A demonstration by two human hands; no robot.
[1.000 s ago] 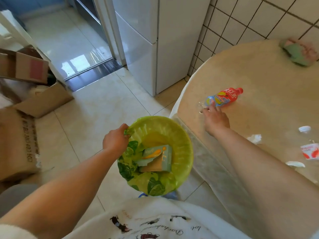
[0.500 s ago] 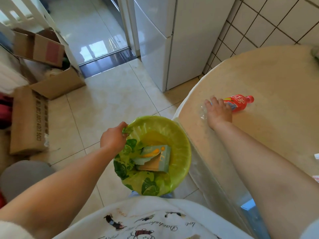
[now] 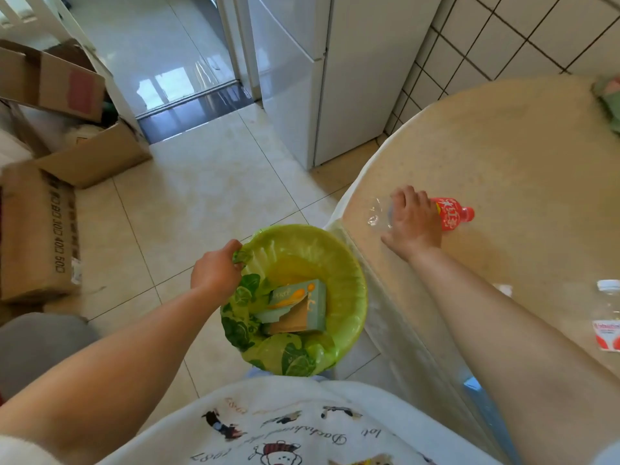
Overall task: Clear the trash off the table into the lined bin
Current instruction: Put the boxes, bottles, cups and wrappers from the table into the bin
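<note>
A view from a head camera looked down at a person's two bare arms beside a round beige desk (image 3: 503,156). The right hand (image 3: 413,223) had closed over a clear plastic bottle with a red label (image 3: 451,214) lying on its side near the desk's left edge; a second earlier the fingers only touched the bottle's end, and now they curled over its middle, hiding most of it. Whether it had left the surface could not be told.

The left hand (image 3: 216,271) pinched the green liner at the rim of the lined bin (image 3: 349,283), which sat just beside the desk edge, as it had a second before. A teal carton (image 3: 300,307) already lay inside.

With the bottle gripped and the bin held open close by, the next move was probably a short carry and drop.

More trash remained: a second clear bottle (image 3: 608,317) at the right edge and a green crumpled item (image 3: 609,99) at the far side. The job looked well short of done.
</note>
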